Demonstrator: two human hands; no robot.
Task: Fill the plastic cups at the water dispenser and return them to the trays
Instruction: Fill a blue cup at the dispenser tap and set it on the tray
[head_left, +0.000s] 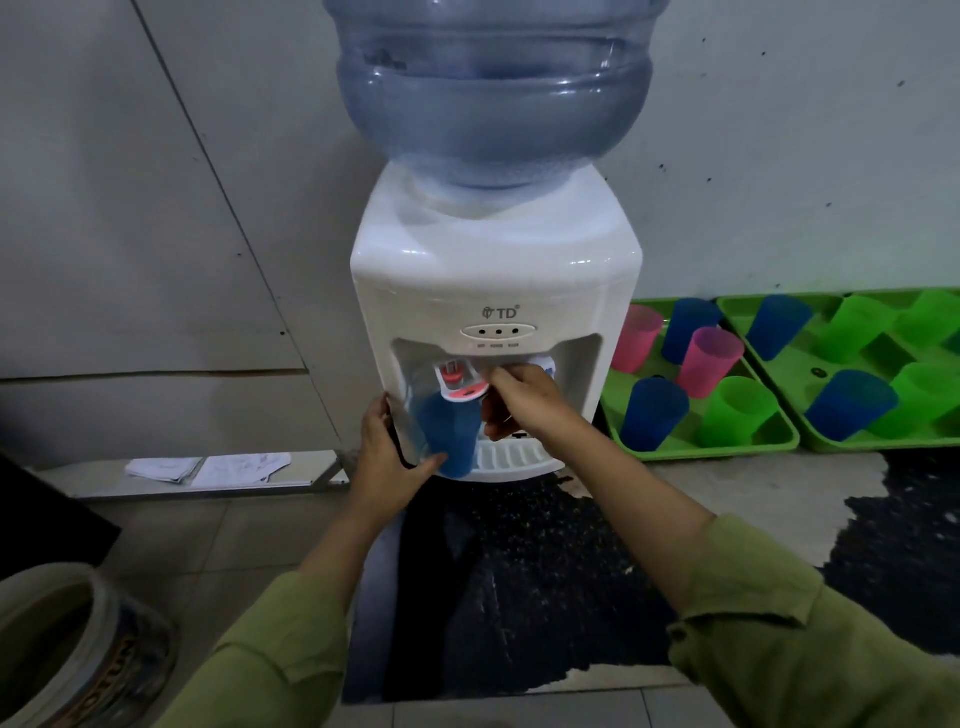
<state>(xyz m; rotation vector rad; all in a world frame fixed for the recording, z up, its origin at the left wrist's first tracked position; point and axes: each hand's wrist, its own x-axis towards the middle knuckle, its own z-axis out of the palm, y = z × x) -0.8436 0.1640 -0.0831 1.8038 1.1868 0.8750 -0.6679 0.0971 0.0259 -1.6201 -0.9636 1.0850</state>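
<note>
Lower left, nearest: one wide-mouthed pot (67, 649), cut off by the frame. Two green sleeves (779, 649) enter from the bottom edge. One black mat (519, 571) lies on the tiled floor at lower centre. A few papers (208, 467) lie mid-left by the wall.

Left hand (387, 457): fingers curled round the left side of one blue cup (449, 441), thumb across its lower front.
Cup: translucent blue plastic, tapering toward the base. Long axis near vertical, mouth up. It sits directly beneath the red tap (457, 382), base over the front of the white drip grate (511, 457).
Right hand (524, 405): fingers bent, tips just right of the red tap. Whether they hold anything: cannot tell.

Centre: one white water dispenser (493, 291), one blue bottle (493, 93) inverted on top.

Right of frame: two green trays side by side.
Left tray (701, 453): five cups (709, 358), two pink, two blue, one green, mouths up.
Right tray (883, 444), cut by the frame edge: further cups (852, 405), two blue and at least three green.
</note>
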